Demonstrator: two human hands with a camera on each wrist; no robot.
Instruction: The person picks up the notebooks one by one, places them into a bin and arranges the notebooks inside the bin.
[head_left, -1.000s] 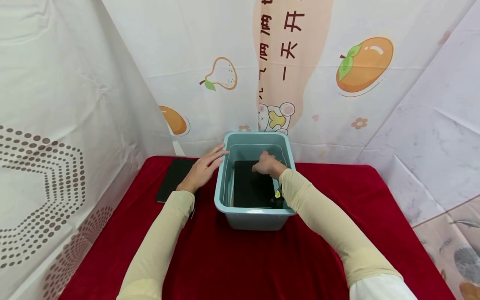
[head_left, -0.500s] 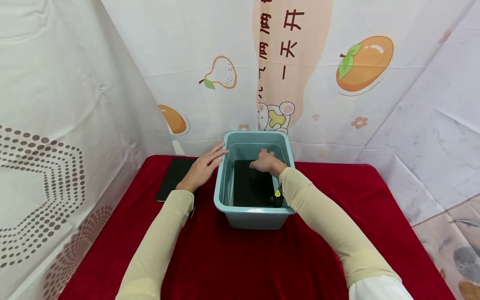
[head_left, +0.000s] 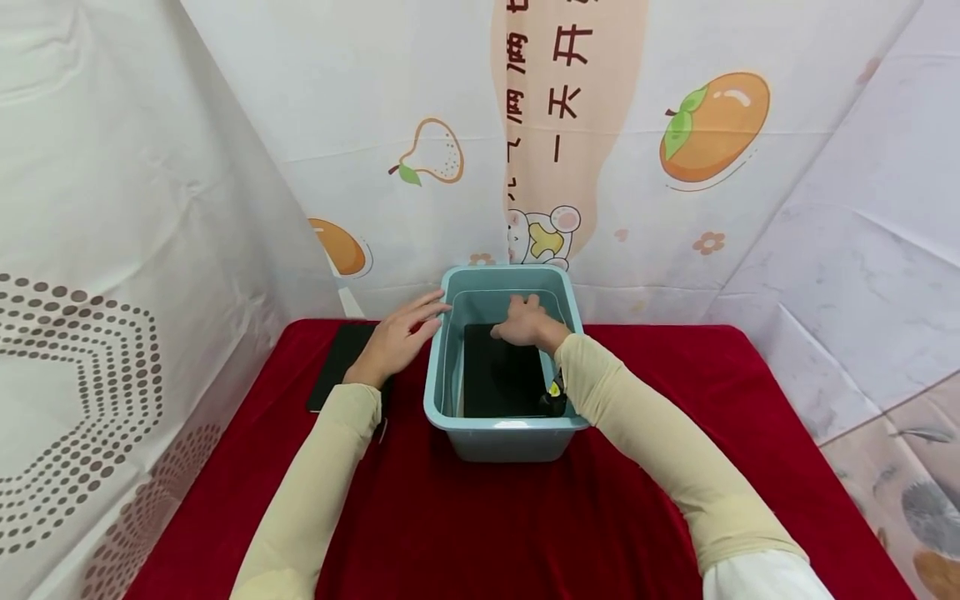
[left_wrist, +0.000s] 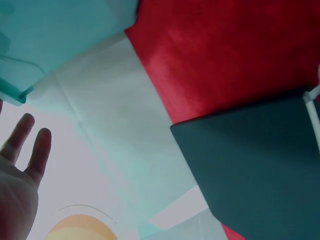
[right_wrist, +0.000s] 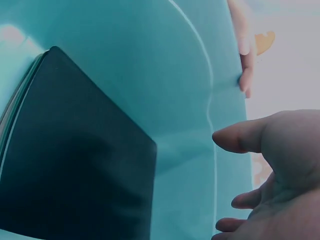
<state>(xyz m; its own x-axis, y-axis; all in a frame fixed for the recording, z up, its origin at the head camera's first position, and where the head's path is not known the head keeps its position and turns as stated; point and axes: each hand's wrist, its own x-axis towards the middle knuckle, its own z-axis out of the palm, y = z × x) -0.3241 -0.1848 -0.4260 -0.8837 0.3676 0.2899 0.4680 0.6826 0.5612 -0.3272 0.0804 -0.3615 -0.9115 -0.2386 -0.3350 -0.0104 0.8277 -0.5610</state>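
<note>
A blue-green plastic bin (head_left: 495, 442) stands on a red cloth. Inside lies a black-covered notebook (head_left: 501, 379), whose pale page edges show in the right wrist view. My right hand (head_left: 525, 322) hovers in the bin over the notebook's far end, holding nothing. Its thumb and fingers are spread apart and loosely bent in the right wrist view. My left hand (head_left: 396, 340) rests against the bin's left rim with fairly straight fingers. Under the left wrist, a second black notebook (head_left: 345, 354) lies on the cloth, partly hidden by the hand.
The red cloth (head_left: 465, 533) covers the table. A white printed curtain (head_left: 420, 67) hangs close behind the bin, with side curtains at left and right. A small black and yellow item (head_left: 555, 396) shows near the right wrist.
The head view has shifted slightly. My right hand has moved a little within the bin, its fingers now more spread. The left hand stays at the rim, and both notebooks stay put.
</note>
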